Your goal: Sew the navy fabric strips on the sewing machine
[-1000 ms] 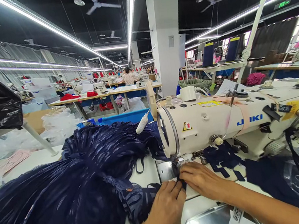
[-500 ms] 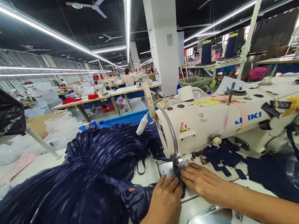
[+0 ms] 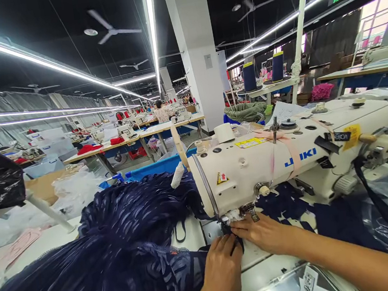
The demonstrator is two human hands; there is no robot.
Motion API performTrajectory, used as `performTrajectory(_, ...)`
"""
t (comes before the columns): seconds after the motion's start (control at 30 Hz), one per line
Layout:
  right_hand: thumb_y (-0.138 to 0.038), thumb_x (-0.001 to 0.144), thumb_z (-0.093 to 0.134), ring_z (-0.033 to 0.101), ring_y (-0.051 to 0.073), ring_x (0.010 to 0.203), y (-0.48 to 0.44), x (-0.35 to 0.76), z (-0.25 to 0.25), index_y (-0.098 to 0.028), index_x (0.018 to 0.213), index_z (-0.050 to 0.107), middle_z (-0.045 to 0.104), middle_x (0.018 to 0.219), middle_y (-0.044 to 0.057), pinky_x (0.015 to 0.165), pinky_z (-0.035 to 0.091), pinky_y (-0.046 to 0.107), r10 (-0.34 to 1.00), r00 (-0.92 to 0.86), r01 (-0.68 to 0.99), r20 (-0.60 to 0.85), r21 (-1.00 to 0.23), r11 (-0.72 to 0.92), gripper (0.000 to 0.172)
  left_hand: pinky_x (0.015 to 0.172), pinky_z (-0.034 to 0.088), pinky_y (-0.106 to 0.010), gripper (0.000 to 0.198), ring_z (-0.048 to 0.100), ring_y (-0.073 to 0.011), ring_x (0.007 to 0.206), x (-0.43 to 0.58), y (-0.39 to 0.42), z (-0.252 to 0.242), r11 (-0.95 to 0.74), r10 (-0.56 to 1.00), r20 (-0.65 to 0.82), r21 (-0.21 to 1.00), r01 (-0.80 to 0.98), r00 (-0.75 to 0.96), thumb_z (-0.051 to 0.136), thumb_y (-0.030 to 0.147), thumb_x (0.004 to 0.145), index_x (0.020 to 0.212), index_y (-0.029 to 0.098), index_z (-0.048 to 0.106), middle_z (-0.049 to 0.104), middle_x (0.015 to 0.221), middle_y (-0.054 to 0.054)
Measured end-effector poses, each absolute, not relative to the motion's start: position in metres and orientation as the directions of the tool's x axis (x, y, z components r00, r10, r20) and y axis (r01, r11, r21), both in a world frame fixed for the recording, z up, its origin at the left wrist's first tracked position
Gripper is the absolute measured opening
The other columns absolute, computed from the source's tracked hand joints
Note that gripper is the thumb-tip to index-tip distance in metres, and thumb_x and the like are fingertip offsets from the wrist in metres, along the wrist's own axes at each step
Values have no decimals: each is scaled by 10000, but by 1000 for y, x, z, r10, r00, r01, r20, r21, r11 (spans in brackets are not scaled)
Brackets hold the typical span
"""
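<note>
Feeding under the presser foot (image 3: 230, 217) — left hand (image 3: 223, 268) pinches navy fabric (image 3: 124, 269), right hand (image 3: 263, 232) presses flat, fingers extended — steady, even guidance needed next.

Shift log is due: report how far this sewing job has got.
Done, apparently: small navy pieces lie behind the needle, under the sewing machine arm. In hand: left hand and right hand press a dark piece at the presser foot. Left, probably: the large navy fabric pile heaped beside it.

Garment factory, probably: rows of sewing machines (image 3: 288, 157).
</note>
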State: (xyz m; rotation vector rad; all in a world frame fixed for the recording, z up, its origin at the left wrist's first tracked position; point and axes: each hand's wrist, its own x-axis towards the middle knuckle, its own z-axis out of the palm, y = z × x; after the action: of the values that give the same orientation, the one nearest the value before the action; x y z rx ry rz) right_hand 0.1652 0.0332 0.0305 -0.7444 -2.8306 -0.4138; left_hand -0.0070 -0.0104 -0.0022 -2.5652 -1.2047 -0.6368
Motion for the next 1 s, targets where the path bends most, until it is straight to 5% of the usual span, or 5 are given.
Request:
performTrajectory(0.53,43,670,432,593,217,893,37,166,17,-80,1098,552,609,1081,133,786,458,331,425,-833,522,353,249,816,462,819,492,-355,350,622,-210,868,-2,-5,-5,-590,639,537,-117,799,551,426,-33,638,870,134,627,668,953,-85)
performTrajectory(1.0,2,751,427,570,225,914,39,162,15,-102,1084,567,621,1033,130,840,423,349,479,-793,574,376,199,794,375,822,411,-371,278,605,-188,841,1,-1,3,-542,717,493,-51,839,493,433,-12,735,863,160,610,669,945,-49)
